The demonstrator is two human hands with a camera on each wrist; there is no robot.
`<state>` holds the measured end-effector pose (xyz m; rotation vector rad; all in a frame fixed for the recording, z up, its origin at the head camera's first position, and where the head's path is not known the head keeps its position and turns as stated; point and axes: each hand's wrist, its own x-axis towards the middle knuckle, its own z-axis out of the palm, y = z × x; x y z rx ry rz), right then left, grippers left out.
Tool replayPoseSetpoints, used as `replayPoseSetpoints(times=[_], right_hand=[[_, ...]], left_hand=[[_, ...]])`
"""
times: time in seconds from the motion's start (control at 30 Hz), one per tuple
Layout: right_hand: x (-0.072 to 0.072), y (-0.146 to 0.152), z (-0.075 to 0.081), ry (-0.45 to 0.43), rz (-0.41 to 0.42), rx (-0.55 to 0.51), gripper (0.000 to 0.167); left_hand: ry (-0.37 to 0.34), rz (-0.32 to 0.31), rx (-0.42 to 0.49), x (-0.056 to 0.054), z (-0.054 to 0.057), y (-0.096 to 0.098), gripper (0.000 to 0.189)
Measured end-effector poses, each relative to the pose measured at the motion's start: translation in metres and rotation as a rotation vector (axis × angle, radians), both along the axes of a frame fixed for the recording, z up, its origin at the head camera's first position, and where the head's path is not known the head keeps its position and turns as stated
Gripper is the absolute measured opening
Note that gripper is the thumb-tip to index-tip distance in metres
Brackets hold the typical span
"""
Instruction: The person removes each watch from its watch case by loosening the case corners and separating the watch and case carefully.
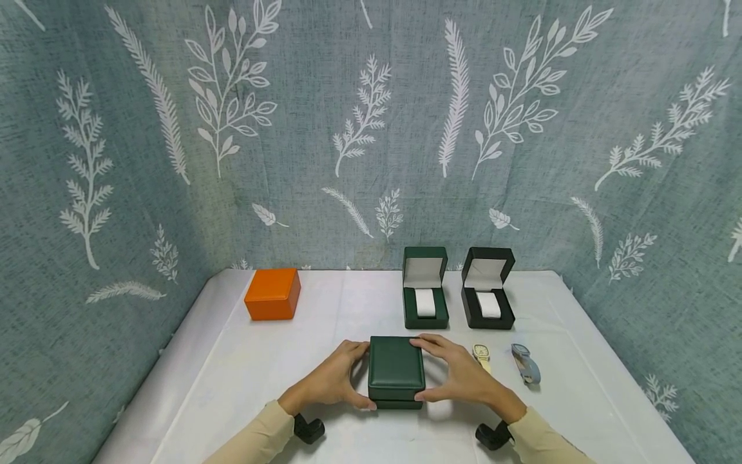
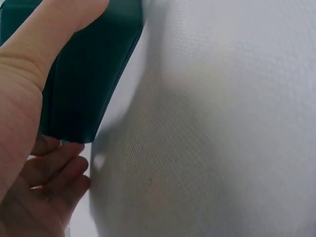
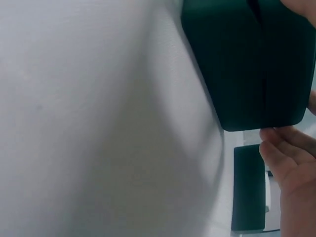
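Dark green box (image 3: 232, 64) upper right, dark seam (image 3: 264, 94) down its side. Right hand (image 3: 296, 168) grips it: thumb (image 3: 302, 7) at top corner, fingers (image 3: 279, 145) touching lower edge as seen. Second green box (image 3: 248, 190) below, partly behind hand. White tabletop (image 3: 59, 98) fills left, broad soft shadow (image 3: 133, 163) across it.

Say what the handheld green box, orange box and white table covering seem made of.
Handheld green box: probably leatherette, satin sheen, a seam-like line inside its top edge. Orange box: perhaps leatherette too, its top softly glossy. White table covering: likely woven cloth, matte, fine texture showing in the left wrist view.
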<state>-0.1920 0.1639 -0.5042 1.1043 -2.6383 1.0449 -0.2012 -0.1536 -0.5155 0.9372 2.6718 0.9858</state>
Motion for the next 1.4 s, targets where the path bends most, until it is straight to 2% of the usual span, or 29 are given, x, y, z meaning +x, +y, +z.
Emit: replayPoseSetpoints(times=[0.2,0.5,0.67,1.0,1.23,1.4], right_hand=[[-0.003,0.000,0.002,-0.072,-0.009,-0.057,0.088],[-0.011,0.001,0.000,-0.272,0.027,-0.206,0.080],[-0.014,0.001,0.000,-0.346,0.039,-0.274,0.075],[-0.015,-0.001,0.003,-0.425,0.020,-0.293,0.065],[-0.018,-0.005,0.009,-0.493,-0.070,-0.294,0.054],[-0.024,-0.007,0.011,-0.525,-0.103,-0.284,0.050]], left_hand=[[-0.022,0.007,0.017,0.000,0.000,0.000,0.120],[0.004,-0.006,0.032,0.000,-0.003,-0.001,0.119],[-0.003,0.000,0.039,0.001,-0.004,-0.002,0.122],[-0.013,0.006,0.040,0.001,-0.003,-0.002,0.122],[-0.010,0.015,0.040,0.002,-0.003,-0.002,0.121],[-0.009,0.018,0.039,0.003,-0.003,-0.001,0.120]])
